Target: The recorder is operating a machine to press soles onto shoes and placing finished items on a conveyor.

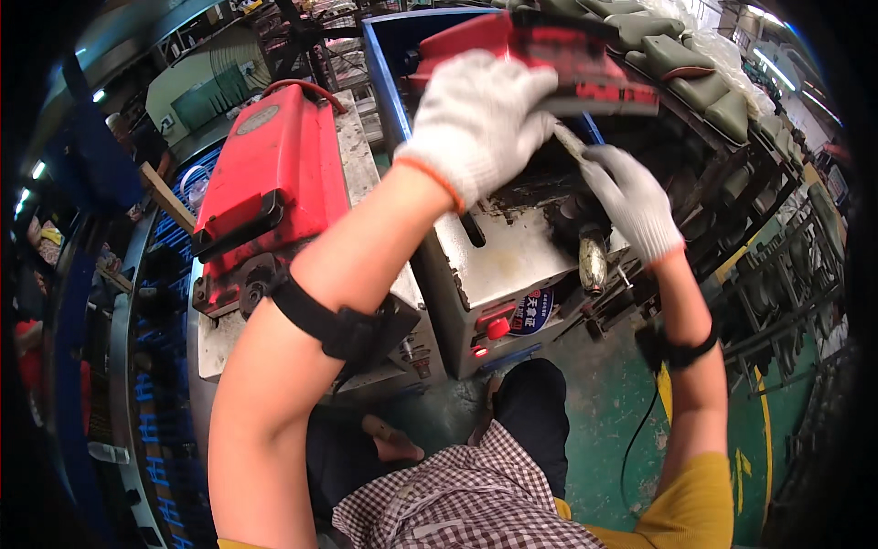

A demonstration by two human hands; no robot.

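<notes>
A pale metal machine body with a worn, stained top [498, 252] stands in front of the person, its far left side bordered by a blue metal frame [389, 87]. Just left of it, a second machine carries a long, bright red metal hood [283, 156], lowered over its bed. Over the first machine, another red hood with a dark, scuffed edge [572, 64] tilts up, blurred. Curved olive-green moulded pieces [686, 73] lie in rows beyond it, at the upper right.

The left hand in a white knit glove with an orange cuff [480, 123] is in front of the raised hood, its fingers bent; whether it touches or grips the hood I cannot tell. The right hand in a matching white glove [636, 201], lower and to the right, pinches a slim, pale, stick-shaped tool [569, 140] between thumb and fingers. The tool slants up and left over the dark machine bed, its far end near the left fingertips.

Below the right hand hangs a worn, rounded, yellowish-grey handle [593, 261]. A round red button [497, 328] sits on the machine's front, just above a small, glowing red switch [480, 351].
</notes>
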